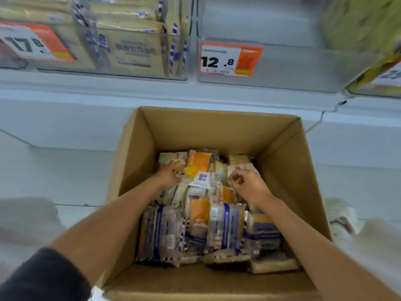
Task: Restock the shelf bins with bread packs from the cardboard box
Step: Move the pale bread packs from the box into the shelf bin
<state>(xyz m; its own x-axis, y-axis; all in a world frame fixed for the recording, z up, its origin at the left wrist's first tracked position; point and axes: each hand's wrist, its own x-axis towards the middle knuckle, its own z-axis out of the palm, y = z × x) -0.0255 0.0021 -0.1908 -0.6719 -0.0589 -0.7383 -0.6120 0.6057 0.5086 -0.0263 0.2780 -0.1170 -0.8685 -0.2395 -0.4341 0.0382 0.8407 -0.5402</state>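
Note:
An open cardboard box (282, 153) stands below the shelf, filled with several bread packs (225, 227) in clear, orange and purple wrappers. My left hand (170, 174) reaches into the far left of the box. Its fingertips lie on an orange-and-white pack (198, 162), and the grip is not clear. At the far right of the box, my right hand (249, 183) has its fingers curled and pinches the clear wrapper edge of a pack (233, 169). Above, the middle shelf bin (293, 70) with the 12.8 price tag (230, 58) holds nothing visible.
The left clear bin (178, 70) is packed with beige bread packs behind a 17.8 tag (32, 43). A bin with yellow packs (377, 81) sits at the upper right. A white shelf ledge (86, 88) runs above the box, and a crumpled pale wrapper (340, 211) lies to its right.

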